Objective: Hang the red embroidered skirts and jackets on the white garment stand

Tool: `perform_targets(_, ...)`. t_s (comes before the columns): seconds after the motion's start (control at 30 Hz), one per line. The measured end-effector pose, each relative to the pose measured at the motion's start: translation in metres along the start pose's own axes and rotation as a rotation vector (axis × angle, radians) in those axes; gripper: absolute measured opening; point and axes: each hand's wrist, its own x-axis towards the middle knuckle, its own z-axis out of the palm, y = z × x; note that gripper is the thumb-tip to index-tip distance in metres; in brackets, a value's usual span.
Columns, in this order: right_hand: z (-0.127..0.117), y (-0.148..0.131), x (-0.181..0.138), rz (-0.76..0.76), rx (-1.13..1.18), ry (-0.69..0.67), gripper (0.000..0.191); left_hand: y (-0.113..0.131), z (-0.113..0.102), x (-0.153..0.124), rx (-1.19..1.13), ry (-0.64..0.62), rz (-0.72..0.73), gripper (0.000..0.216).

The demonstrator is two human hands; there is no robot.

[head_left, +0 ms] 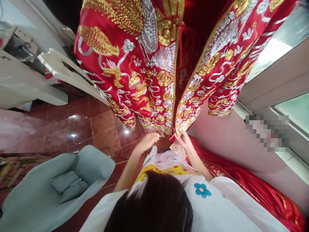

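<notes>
garment: red embroidered jacket (149, 64) hangs open-fronted over tiled floor (79, 129) | right hand (184, 139) pinched on its front hem | left hand (148, 141) curled at the other panel — cannot tell if gripping | judgement: keep both edges level — embroidery looks heavy

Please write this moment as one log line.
left hand: at robe hem | right hand: pinches hem | robe: hanging, front open

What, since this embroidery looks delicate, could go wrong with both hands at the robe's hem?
The right hand pinches the front edge of the embroidered robe; a tug might snag the gold and silver threadwork. With the left hand at the other panel, pulling apart could strain the opening.
</notes>
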Motion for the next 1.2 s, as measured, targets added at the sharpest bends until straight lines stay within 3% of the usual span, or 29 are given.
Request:
perform_targets(0.17, 0.007, -0.001, -0.008, -0.048, -0.044, -0.02, 0.023, -0.039, 0.036, 0.019, -0.171, -0.245, -0.292, 0.025)
perform_targets(0.27, 0.012, 0.002, -0.009, -0.082, -0.055, -0.032, 0.026, -0.054, 0.066, 0.035, -0.413, -0.311, -0.32, 0.021)
perform_targets(0.4, 0.013, 0.001, -0.012, -0.103, -0.057, -0.016, 0.026, -0.051, 0.088, 0.056, -0.709, -0.297, -0.258, 0.005)
perform_targets(0.63, 0.015, -0.006, -0.024, -0.144, -0.031, 0.059, 0.029, -0.034, 0.09, 0.053, -0.956, -0.25, -0.293, 0.016)
perform_targets(0.9, 0.036, -0.001, -0.023, -0.182, 0.025, 0.148, 0.033, -0.016, 0.091, 0.031, -0.994, -0.23, -0.356, 0.025)
perform_targets(1.2, 0.047, 0.005, -0.018, -0.148, 0.027, 0.213, 0.024, -0.015, 0.097, 0.03, -0.886, -0.257, -0.203, 0.019)
